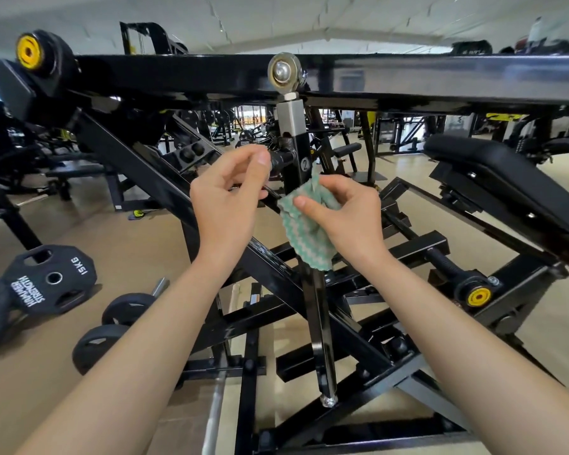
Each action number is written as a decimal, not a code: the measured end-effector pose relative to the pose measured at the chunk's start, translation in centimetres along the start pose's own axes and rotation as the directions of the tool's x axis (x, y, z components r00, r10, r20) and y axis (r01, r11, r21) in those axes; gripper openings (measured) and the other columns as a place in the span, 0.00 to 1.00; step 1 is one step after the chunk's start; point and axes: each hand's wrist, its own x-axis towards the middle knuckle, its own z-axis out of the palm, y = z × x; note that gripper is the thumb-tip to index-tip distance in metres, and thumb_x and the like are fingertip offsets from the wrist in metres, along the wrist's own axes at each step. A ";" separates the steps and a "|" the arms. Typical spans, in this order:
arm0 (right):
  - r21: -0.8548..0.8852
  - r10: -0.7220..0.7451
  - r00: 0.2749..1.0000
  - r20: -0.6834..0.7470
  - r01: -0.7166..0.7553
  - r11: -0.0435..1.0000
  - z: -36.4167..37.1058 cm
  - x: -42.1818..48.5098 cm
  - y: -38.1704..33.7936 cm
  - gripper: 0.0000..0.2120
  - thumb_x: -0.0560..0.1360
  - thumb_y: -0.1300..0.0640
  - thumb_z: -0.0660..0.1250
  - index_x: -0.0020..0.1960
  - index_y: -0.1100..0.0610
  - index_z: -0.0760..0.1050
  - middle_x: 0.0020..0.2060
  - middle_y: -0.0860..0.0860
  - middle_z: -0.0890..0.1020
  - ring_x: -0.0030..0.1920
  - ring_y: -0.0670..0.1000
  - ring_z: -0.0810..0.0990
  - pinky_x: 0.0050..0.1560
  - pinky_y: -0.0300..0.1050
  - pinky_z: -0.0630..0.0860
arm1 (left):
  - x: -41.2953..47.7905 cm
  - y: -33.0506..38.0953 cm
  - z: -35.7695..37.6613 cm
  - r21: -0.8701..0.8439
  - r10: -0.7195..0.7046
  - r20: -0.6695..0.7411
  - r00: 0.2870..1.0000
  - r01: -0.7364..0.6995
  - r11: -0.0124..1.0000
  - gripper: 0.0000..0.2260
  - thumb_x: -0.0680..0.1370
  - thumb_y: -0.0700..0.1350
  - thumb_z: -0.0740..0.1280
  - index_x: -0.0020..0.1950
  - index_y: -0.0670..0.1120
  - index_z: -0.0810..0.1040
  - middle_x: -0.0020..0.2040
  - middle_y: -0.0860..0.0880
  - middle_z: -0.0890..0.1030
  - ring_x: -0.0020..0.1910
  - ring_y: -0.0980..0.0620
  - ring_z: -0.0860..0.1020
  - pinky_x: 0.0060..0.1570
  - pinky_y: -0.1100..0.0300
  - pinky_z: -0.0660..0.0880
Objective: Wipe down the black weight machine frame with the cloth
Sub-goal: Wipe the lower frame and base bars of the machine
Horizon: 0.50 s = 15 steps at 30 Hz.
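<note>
Tan, glossy floor (128, 257). Black machine frame (342, 431) stands on it on crossed base bars. Left of it, a 15KG weight plate (51, 279) and two smaller plates (99, 348) on edge.

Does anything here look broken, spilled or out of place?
Nothing looks broken or spilled. One oddity: a 15KG weight plate at lower left sits with its lettering upside down, and a small yellow-and-blue item lies loose on the floor.
</note>
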 end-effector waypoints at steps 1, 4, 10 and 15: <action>-0.004 0.000 1.000 0.003 0.001 1.000 0.0 0.1 -0.1 0.13 0.71 0.54 0.79 0.54 0.57 0.84 0.45 0.47 0.87 0.47 0.47 0.86 0.50 0.52 0.83 | -0.5 -0.1 0.1 -0.019 -0.016 -0.014 1.000 0.016 1.000 0.08 0.82 0.44 0.68 0.59 0.48 0.83 0.48 0.53 0.85 0.45 0.50 0.84 0.40 0.58 0.82; -0.008 0.001 1.000 -0.008 -0.002 1.000 0.0 0.6 -0.6 0.13 0.71 0.52 0.79 0.52 0.57 0.85 0.44 0.47 0.87 0.45 0.46 0.86 0.49 0.50 0.83 | -3.5 -1.4 0.6 -0.056 -0.075 -0.095 0.993 0.070 0.996 0.08 0.80 0.43 0.69 0.58 0.52 0.79 0.47 0.55 0.83 0.41 0.44 0.82 0.40 0.45 0.82; -0.026 -0.031 0.999 0.019 0.031 0.999 -0.2 1.4 -1.0 0.13 0.74 0.48 0.75 0.50 0.57 0.85 0.40 0.50 0.87 0.42 0.52 0.85 0.47 0.56 0.82 | -7.7 -3.1 2.3 0.110 -0.161 0.101 0.982 0.150 0.983 0.14 0.78 0.43 0.73 0.62 0.54 0.80 0.51 0.56 0.81 0.48 0.55 0.81 0.50 0.58 0.81; -0.098 -0.059 0.992 0.112 0.070 0.993 -2.0 -0.7 1.5 0.13 0.81 0.53 0.68 0.46 0.61 0.84 0.37 0.57 0.83 0.39 0.57 0.81 0.41 0.59 0.79 | -6.5 -3.9 2.3 0.241 -0.075 0.047 0.996 0.062 0.969 0.16 0.77 0.50 0.73 0.64 0.53 0.81 0.55 0.61 0.80 0.51 0.54 0.78 0.52 0.49 0.78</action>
